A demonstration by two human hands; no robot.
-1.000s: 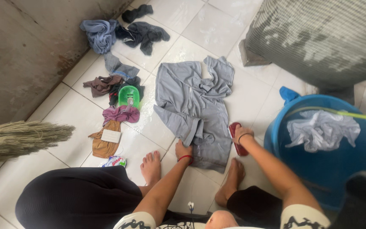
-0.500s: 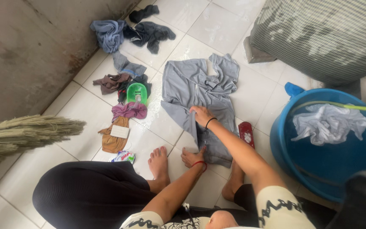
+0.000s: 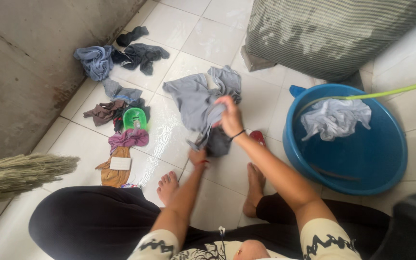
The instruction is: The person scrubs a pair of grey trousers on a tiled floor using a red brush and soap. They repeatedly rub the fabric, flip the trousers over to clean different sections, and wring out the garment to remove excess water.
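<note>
Shirt (image 3: pixel 196 98), grey and wet, lies on the tiled floor (image 3: pixel 188 36), its near end lifted. Right hand (image 3: pixel 228 117) is closed around a bunch of the cloth; left hand (image 3: pixel 198 156) pinches the lower edge just beneath. Blue tub (image 3: pixel 362 163) with a pale cloth (image 3: pixel 333 118) stands near.

One blue basin (image 3: pixel 347 166) holds one pale cloth (image 3: pixel 335 118). Left of the basin lie one grey garment (image 3: pixel 198 96), one green scoop (image 3: pixel 135 118), one straw broom (image 3: pixel 20 173), and two bare feet.
</note>
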